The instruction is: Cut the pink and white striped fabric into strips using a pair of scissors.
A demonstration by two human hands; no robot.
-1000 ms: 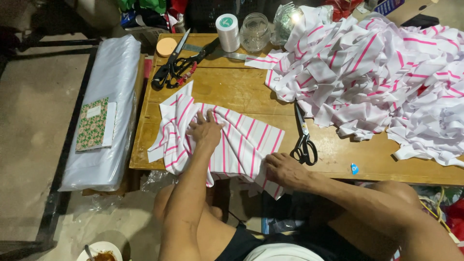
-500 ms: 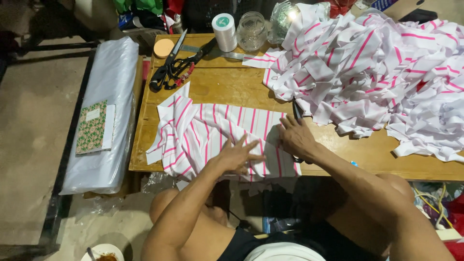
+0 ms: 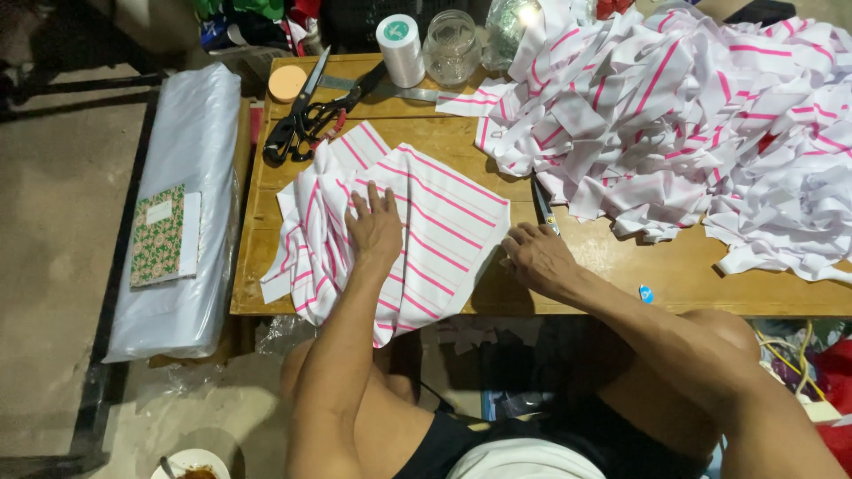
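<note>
— What do the hands have?

— The left hand lies flat, fingers spread, pressing on a white cloth piece with pink stripes spread on the low wooden table; it grips nothing. The right hand rests knuckles-up at the cloth's right edge, fingers curled down. I can't tell whether it pinches the cloth or only touches the table.

— Where does the cloth lie?

— On the near left part of the tabletop, its lower corner hanging over the front edge.

— What is hard to see?

— A pair of small dark scissors just beyond the right hand: only the blades show, the handles sit under the fingers. The big heap of white and pink striped cloth scraps runs off the right edge and hides the table's far right side.

— And around?

— Large black-handled shears at the far left corner, beside a round orange disc. Behind them a white thread cone and a clear glass jar. Left of the table, a clear plastic-wrapped bundle carries a green patterned notebook. A white plate is cut off at the bottom edge.
</note>
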